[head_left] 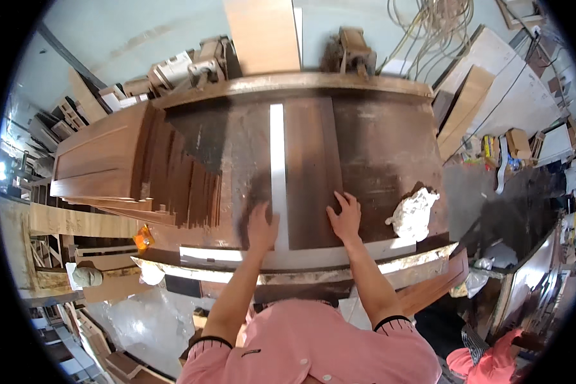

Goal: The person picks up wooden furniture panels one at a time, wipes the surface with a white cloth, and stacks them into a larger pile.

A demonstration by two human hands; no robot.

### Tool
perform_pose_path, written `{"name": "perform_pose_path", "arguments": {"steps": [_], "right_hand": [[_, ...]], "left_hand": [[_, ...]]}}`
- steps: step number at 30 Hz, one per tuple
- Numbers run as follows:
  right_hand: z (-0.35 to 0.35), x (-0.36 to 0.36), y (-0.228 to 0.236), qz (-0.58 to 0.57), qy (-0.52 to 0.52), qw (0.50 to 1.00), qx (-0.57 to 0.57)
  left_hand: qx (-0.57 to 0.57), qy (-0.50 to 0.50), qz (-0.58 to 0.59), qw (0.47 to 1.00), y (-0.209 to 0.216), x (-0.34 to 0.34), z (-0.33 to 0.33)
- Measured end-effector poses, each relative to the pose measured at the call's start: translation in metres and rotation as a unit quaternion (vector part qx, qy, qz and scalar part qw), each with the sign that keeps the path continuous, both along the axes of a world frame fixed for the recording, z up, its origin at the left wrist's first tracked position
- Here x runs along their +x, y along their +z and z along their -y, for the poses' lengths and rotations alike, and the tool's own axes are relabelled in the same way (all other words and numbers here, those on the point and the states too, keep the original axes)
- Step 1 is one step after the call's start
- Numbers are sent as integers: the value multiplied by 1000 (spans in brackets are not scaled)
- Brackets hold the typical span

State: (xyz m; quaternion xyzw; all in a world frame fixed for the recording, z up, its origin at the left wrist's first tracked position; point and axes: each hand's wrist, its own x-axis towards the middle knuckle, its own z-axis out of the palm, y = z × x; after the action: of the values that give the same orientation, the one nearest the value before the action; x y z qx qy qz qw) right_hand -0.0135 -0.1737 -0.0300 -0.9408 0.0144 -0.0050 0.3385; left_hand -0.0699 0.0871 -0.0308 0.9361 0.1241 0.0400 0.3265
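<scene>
A dark brown wooden panel (312, 173) lies lengthwise on the worn workbench (390, 144), pointing away from me. Along its left side runs a long white strip (278, 153). At the near end another pale strip (320, 257) lies crosswise along the bench's front edge. My left hand (263, 227) rests just left of the white strip, its fingers stretched forward. My right hand (345, 217) lies on the panel's right edge with its fingers spread. A crumpled white cloth (414, 216) sits on the bench to the right of that hand.
Stacked brown wooden panels (102, 157) fill the bench's left end, beside an orange object (143, 237). Two rusty clamp-like machine parts (355, 50) stand behind the far rail. Coiled hoses (432, 25) hang on the wall. Another person in red (486, 365) is at lower right.
</scene>
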Motion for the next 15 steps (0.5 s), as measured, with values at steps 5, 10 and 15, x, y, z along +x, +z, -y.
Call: {"name": "perform_pose_path", "arguments": {"steps": [5,10,15], "right_hand": [[1,-7,4,-15,47,999,14],[2,17,26,-53,59,996,-47],[17,63,37,-146,60,987,-21]], "left_hand": [[-29,-4,-35,999,-8,18,35],[9,-20,-67,997,17,23,44],[-99,-30,-97,990,13,67,5]]}}
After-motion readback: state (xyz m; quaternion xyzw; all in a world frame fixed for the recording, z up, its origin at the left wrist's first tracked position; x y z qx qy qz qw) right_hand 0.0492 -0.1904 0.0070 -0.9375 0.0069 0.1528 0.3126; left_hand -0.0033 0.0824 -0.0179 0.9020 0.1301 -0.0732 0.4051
